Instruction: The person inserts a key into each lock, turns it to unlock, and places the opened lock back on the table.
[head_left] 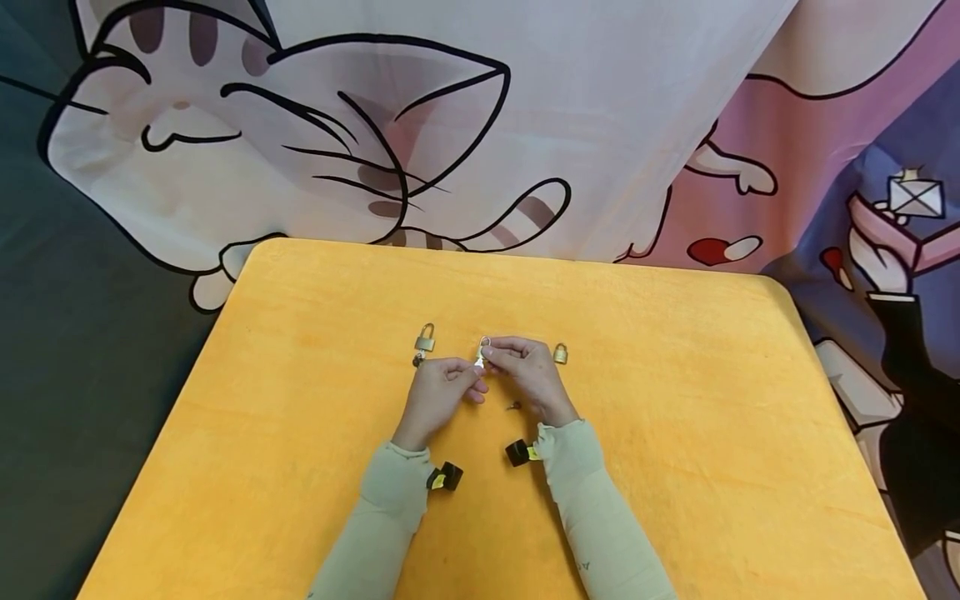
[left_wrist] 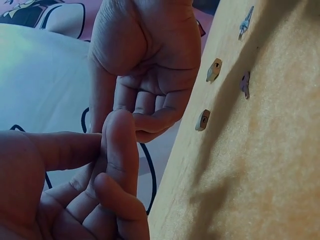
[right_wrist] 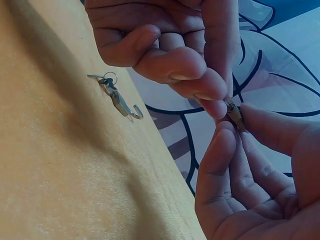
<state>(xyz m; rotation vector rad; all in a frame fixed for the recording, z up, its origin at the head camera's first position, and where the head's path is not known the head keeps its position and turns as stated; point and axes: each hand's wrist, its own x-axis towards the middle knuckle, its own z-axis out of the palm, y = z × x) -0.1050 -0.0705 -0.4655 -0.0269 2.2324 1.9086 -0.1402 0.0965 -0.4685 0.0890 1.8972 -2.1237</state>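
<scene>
In the head view, my right hand (head_left: pixel 528 379) pinches a small brass padlock (head_left: pixel 484 344) between thumb and fingers. My left hand (head_left: pixel 442 396) comes from the other side and pinches a small silver key (head_left: pixel 479 363) at the padlock's lower end. The right wrist view shows that padlock (right_wrist: pixel 235 115) at the meeting fingertips; whether the key is inside it is hidden by the fingers. Left of my hands lies another padlock (head_left: pixel 425 342) with its shackle open, and keys on a ring (right_wrist: pixel 107 82) are at its bottom end.
Right of my hands lies a shut padlock (head_left: pixel 561 354). A loose key (head_left: pixel 513 406) lies nearer me. The left wrist view shows two padlocks, one nearer (left_wrist: pixel 202 120) and one farther (left_wrist: pixel 214 70), with two keys nearby. A cartoon cloth hangs behind the yellow table (head_left: pixel 675 333).
</scene>
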